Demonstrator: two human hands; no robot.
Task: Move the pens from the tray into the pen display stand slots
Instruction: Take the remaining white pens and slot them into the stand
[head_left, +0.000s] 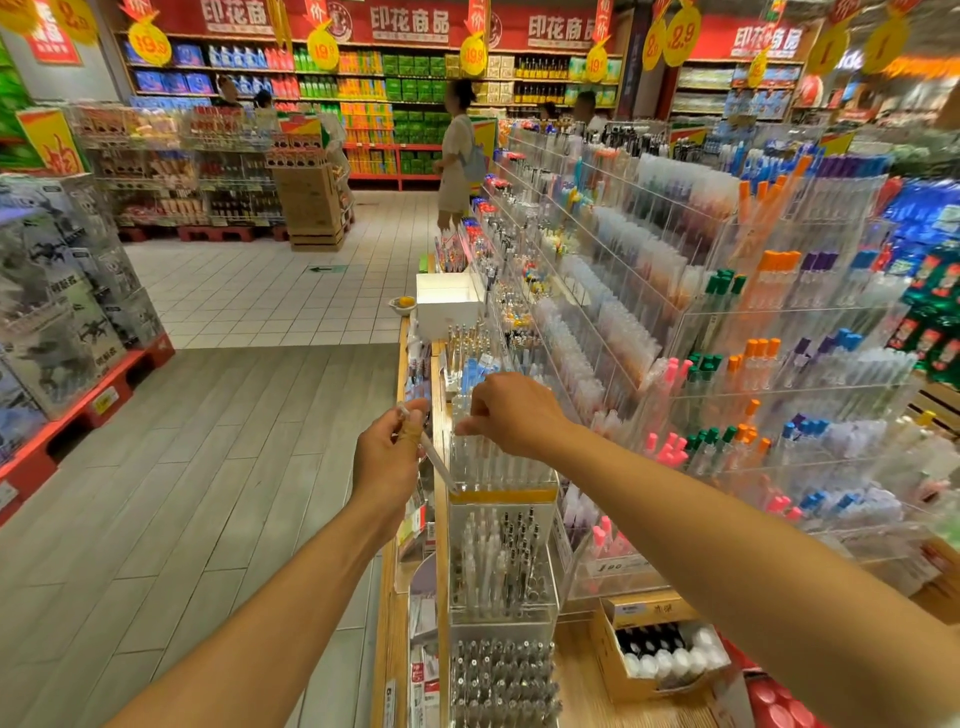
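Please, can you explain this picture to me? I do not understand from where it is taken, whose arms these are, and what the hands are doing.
There is no machine here. One camera sits on a person's head and looks forward and down, so the two bare arms are that person's own. The place is a shop aisle with stationery. The left hand holds a clear pen, tilted, its lower end near the clear pen display stand. The right hand reaches over the top of that stand, fingers curled down among the pens standing in it; whether it grips one I cannot tell. Further clear boxes of pens stand nearer the camera. To the right rise tiered racks of coloured pens. A cardboard box of bottles lies on the wooden shelf.
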